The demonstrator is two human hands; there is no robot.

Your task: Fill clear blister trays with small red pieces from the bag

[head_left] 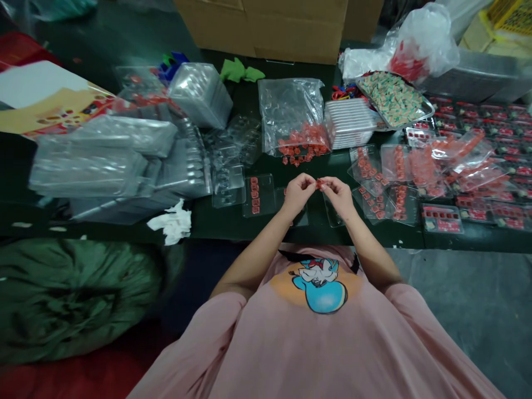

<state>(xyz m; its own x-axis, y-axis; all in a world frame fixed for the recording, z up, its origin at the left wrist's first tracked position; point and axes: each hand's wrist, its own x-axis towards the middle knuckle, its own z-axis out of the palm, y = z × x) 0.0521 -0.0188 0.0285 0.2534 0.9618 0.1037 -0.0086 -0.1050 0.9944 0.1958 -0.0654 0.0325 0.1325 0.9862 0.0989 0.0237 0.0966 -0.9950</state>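
Note:
My left hand [298,194] and my right hand [338,196] meet above the table's front part, fingertips pinched together. Between them is a small red plastic piece [319,184], gripped from both sides; its exact shape is too small to make out. Just beyond lies a clear plastic bag [291,105], with a heap of loose red pieces [305,141] at its mouth. Left of my hands, a clear blister tray [266,197] holds a column of several red pieces. Other clear trays lie partly hidden under my hands and wrists.
Stacks of clear plastic trays [87,166] fill the left side, near a crumpled white tissue [172,221]. Filled trays [401,202] and packed red cards [443,219] cover the right. A tray of small pale-green pieces [397,97] and a cardboard box [270,27] stand behind.

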